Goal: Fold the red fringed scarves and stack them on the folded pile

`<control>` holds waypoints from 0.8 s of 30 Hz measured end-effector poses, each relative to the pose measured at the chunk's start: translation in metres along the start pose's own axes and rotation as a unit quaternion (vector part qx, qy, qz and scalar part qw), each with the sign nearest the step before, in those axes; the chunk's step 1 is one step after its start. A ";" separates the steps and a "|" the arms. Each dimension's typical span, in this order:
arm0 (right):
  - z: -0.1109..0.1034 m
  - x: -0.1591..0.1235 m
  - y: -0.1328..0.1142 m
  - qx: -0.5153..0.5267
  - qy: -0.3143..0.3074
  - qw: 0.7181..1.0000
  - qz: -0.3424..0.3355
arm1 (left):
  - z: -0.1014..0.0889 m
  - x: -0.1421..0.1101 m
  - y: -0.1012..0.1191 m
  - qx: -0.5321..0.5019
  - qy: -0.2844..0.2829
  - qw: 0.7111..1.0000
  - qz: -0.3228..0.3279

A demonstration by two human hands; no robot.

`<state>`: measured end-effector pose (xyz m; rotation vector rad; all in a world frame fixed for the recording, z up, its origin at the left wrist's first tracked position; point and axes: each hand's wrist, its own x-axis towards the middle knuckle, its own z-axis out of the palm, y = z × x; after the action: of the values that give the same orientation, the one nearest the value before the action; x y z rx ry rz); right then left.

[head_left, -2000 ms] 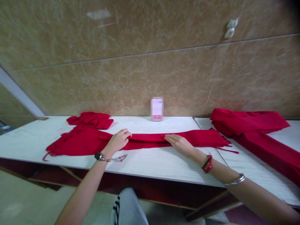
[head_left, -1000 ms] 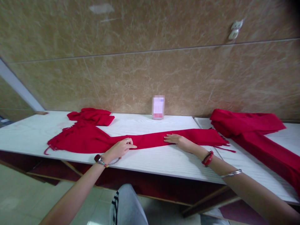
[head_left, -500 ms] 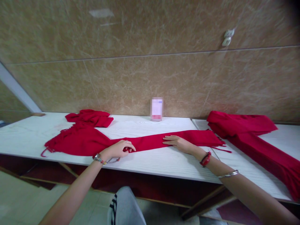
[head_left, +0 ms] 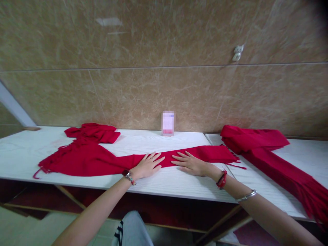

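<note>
A red fringed scarf (head_left: 167, 159) lies across the white tabletop, narrow and folded lengthwise toward the right, spread wide and bunched at the left. My left hand (head_left: 146, 166) rests flat on the narrow part, fingers apart, with a ring and a bracelet showing. A short way to its right, my right hand (head_left: 191, 164) also lies flat on the scarf with its fingers spread. The scarf's right end shows tassels just beyond my right hand. Neither hand grips the cloth.
Another red scarf (head_left: 271, 164), folded into a strip, lies at the right, its fringe over the front edge. Red cloth (head_left: 94, 132) is bunched at the back left. A blurred upright box-like object (head_left: 168, 123) stands against the tiled wall (head_left: 153, 92). Shelving sits below the white table (head_left: 179, 186).
My left hand has opened from curled fingers and slid right along the scarf, now lying flat. My right hand stays on the scarf with fingers more spread. The view has shifted slightly.
</note>
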<state>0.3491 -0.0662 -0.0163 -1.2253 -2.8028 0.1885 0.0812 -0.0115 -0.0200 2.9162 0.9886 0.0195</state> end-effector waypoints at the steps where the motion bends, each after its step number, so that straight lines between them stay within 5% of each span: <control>1: -0.001 -0.003 0.001 -0.007 -0.002 1.000 0.002 | -0.001 -0.001 -0.002 -0.002 -0.006 1.000 -0.001; 6: -0.011 -0.011 0.005 -0.054 0.006 0.998 0.042 | -0.012 0.000 0.000 -0.017 -0.027 0.999 -0.009; 11: -0.006 0.029 -0.016 -0.109 0.117 0.977 0.140 | -0.009 0.017 0.015 -0.002 0.059 0.996 -0.065; 15: 0.008 0.050 -0.023 -0.145 0.105 0.974 0.141 | 0.001 0.023 0.020 0.023 0.067 0.993 -0.094; 24: 0.000 -0.050 0.056 -0.177 0.056 0.959 0.216 | 0.002 0.022 0.016 0.032 0.060 0.994 -0.084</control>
<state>0.4236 -0.0649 -0.0250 -1.8502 -2.5033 -0.3644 0.1085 -0.0109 -0.0208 2.9082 1.2724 0.1601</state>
